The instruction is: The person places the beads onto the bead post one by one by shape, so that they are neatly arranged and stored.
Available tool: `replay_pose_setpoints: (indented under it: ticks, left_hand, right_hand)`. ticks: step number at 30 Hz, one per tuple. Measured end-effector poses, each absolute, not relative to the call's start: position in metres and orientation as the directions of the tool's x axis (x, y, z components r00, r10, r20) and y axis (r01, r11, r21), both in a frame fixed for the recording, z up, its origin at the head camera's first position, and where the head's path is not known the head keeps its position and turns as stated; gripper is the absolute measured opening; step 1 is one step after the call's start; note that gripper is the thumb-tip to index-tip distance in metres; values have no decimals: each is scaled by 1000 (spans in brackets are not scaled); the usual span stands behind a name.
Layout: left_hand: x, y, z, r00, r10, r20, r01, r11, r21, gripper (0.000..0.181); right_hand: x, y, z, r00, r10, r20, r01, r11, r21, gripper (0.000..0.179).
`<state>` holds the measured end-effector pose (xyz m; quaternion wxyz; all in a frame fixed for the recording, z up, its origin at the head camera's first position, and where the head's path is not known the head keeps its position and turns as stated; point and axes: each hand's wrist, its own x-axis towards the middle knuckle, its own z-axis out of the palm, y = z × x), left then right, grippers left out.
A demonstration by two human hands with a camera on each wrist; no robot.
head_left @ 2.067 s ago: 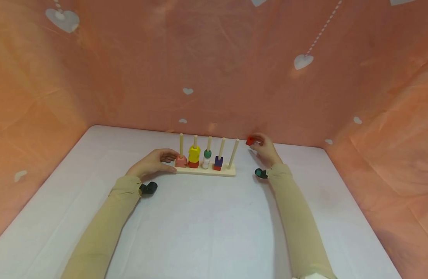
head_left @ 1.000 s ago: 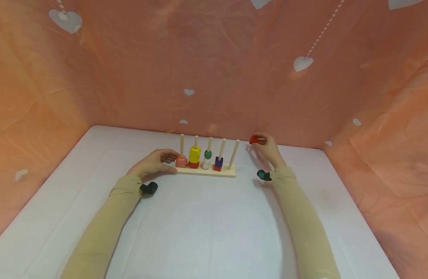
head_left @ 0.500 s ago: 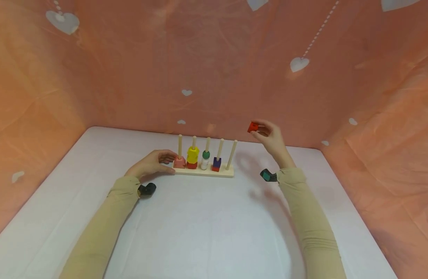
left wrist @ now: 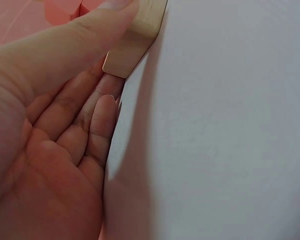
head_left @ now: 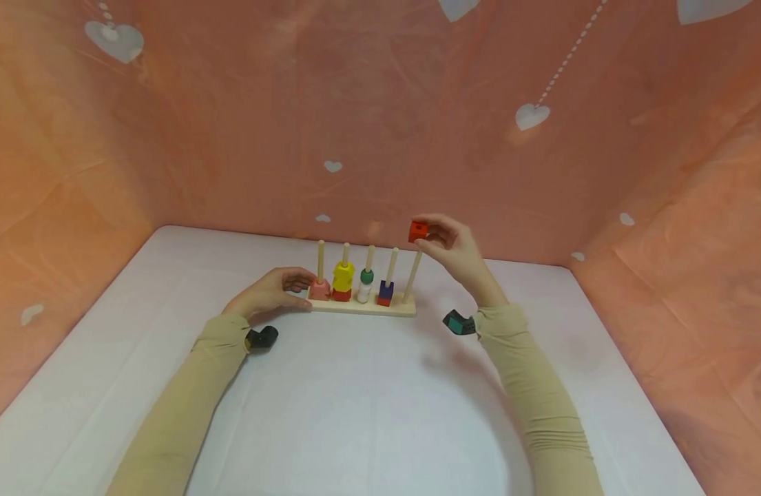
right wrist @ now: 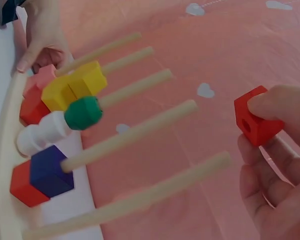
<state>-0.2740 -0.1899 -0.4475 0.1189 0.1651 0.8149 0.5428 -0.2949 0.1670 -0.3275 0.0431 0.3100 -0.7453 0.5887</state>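
My left hand [head_left: 271, 289] grips the left end of a wooden peg stand [head_left: 361, 308], its thumb on the board and its fingers behind the end. In my right hand [head_left: 457, 251], thumb and fingertips pinch a red block [right wrist: 257, 117] with a hole through it. The block is held up near the tip of the bare rightmost peg [right wrist: 140, 200], with a gap between them in the right wrist view. The other pegs carry a pink bead [head_left: 319, 290], yellow beads [right wrist: 75, 87] over a red one, a green bead [right wrist: 83, 113] over white, and a dark blue cube [right wrist: 51, 171] over red.
The stand sits on a white tabletop [head_left: 355, 399], towards its back edge. An orange-pink cloth [head_left: 380, 124] with white hearts hangs behind and at both sides. Dark wrist cameras [head_left: 459, 322] jut from both sleeves.
The right hand has lifted the red block off the back of the table, then carried it left towards the rightmost peg. My left hand stays at the stand's end.
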Motion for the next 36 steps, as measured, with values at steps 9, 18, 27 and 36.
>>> replay_pose_setpoints:
  ticks: [9, 18, 27, 36]
  left_hand:
    - [-275, -191, -449, -912, 411, -2, 156, 351, 923, 61]
    - [-274, -189, -447, -916, 399, -30, 121, 348, 930, 62]
    - [-274, -190, -446, -915, 403, -28, 128, 353, 927, 62]
    - [-274, -189, -446, -915, 403, -34, 128, 366, 922, 62]
  right_hand:
    - [-280, 148, -326, -765, -502, 405, -511, 90, -855, 38]
    - [-273, 140, -331, -780, -524, 341, -487, 168, -857, 39]
    - [-275, 139, -341, -813, -498, 302, -442, 191, -876, 38]
    - [-289, 144, -369, -864, -440, 244, -351, 178, -920, 39]
